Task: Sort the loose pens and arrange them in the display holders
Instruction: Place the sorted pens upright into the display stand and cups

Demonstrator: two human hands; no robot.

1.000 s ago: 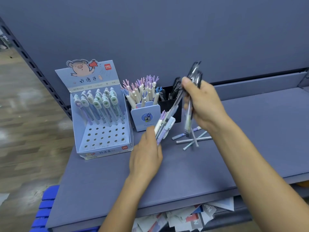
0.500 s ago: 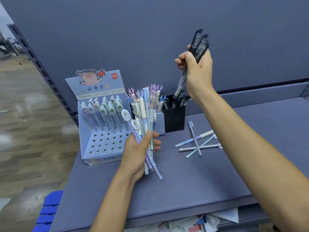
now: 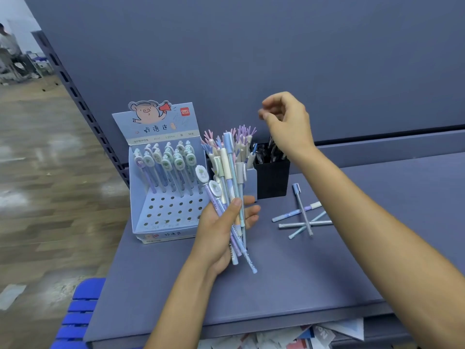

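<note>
Grip of the left hand [image 3: 219, 235] was clamped round a mixed bundle of pens [image 3: 230, 182], held upright with the tips down, just in front of the blue holder [image 3: 250, 178]. The right hand [image 3: 286, 124] hung empty above the black holder [image 3: 273, 180], fingers loosely curled. Several loose pens [image 3: 302, 219] lay crossed on the shelf [image 3: 276, 285], right of that holder. The sorting step appeared best done one pen at a time: fan the bundle with the thumb, draw each pen by its cap, and seat oval-capped ones tip-first in vacant holes of the pig display box [image 3: 163, 234].
</note>
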